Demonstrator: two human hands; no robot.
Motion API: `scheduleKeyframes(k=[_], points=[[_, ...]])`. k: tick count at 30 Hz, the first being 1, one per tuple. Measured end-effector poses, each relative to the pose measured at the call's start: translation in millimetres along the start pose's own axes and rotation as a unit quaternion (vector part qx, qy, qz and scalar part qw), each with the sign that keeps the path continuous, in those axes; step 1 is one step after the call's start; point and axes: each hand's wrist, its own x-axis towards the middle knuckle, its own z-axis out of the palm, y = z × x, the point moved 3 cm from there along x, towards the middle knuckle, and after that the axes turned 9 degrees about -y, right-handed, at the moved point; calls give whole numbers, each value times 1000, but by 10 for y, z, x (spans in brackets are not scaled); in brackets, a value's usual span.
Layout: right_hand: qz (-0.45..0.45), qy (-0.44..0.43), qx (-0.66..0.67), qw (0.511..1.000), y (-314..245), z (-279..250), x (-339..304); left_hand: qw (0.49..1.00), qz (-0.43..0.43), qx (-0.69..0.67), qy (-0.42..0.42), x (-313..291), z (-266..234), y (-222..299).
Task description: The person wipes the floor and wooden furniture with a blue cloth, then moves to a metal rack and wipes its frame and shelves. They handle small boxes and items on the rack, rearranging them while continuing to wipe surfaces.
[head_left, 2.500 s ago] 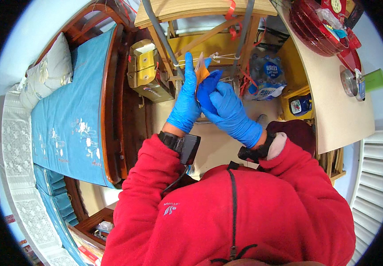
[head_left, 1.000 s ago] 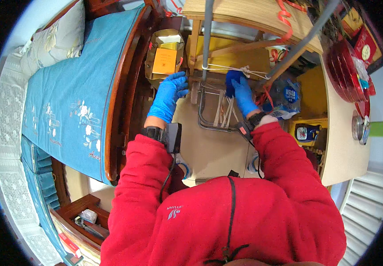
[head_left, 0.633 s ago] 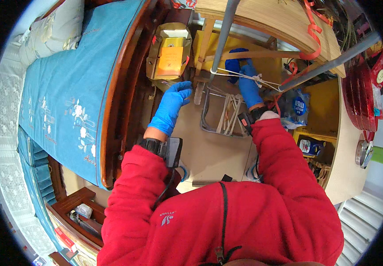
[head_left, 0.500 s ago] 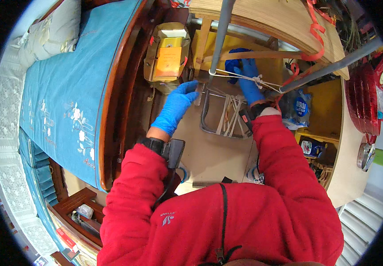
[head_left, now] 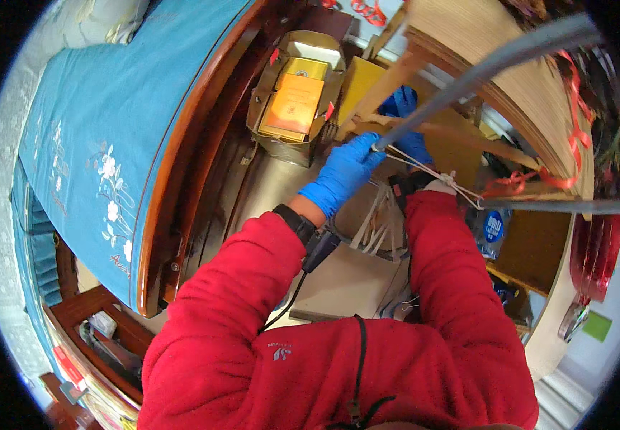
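Note:
My left hand (head_left: 344, 174), in a blue glove, is closed round the lower end of a grey metal tube (head_left: 482, 75), beside a knotted white string (head_left: 428, 168). That string runs across to a second grey tube (head_left: 568, 206) on the right. Beyond the string my right hand (head_left: 416, 149), gloved the same way, reaches in under a wooden table (head_left: 460, 21). A crumpled blue cloth (head_left: 399, 102) is in its grip, against the table's wooden frame; the tube and string partly cover these fingers. Below both hands stands a low stool with pale woven straps (head_left: 378, 226).
An open box (head_left: 270, 143) holding yellow and orange packs stands left of the table. A bed with a blue cover (head_left: 102, 136) and wooden side rail (head_left: 173, 186) fills the left. Red curled ribbon (head_left: 579, 136) hangs at the right, near a blue-labelled plastic pack (head_left: 493, 229).
My left hand has moved right, from open beside the tube to closed on its end. The tube now slants more to the right. My right hand stays under the table with the cloth.

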Motion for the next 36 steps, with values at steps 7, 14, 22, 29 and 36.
scheduleKeyframes(k=[7,14,22,29,36], points=[[-74,-92,61,991,16,130,545,999,15,35,-32,3,-130,151],[-147,-123,56,980,119,242,1036,998,17,27,-46,22,-136,139],[-242,-41,-193,950,65,341,1261,998,11,41,-52,22,-112,122],[-51,-22,62,997,121,220,1107,999,18,35,-24,18,-99,144],[88,-26,137,986,99,-391,456,999,1,36,-35,7,-121,137]])
